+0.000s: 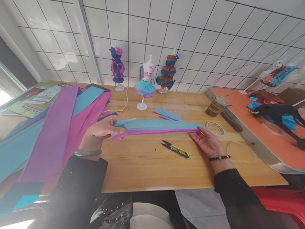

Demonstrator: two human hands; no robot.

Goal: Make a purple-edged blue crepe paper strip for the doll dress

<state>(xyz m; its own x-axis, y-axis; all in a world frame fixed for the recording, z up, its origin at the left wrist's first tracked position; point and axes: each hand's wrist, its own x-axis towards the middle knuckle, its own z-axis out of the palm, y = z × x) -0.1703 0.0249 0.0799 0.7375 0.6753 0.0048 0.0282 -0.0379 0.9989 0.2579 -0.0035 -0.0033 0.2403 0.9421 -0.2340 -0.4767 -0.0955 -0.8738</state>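
A long folded strip of light-blue material with a purple edge (pixel 156 125) stretches between my hands above the wooden table (pixel 137 175). My left hand (pixel 103 131) pinches its left end between thumb and fingers. At the other end, my right hand (pixel 208 143) grips the narrow tip with thumb and fingertips, palm turned up. Thread snips (pixel 176 149) with a yellow and green handle lie on the table just below the strip. Close to my right hand is a roll of tape (pixel 215 129). Behind the strip lie smaller blue and pink folded pieces (pixel 167 114).
Purple sheets (pixel 52 133), with blue and pink ones, cover the table's left side. Three small dressed mannequin stands, one in a blue skirt (pixel 145 87), line the tiled wall. A lidded cup (pixel 217 106) stands at right, beside an orange-topped surface (pixel 241 119) holding a black bag (pixel 287 117).
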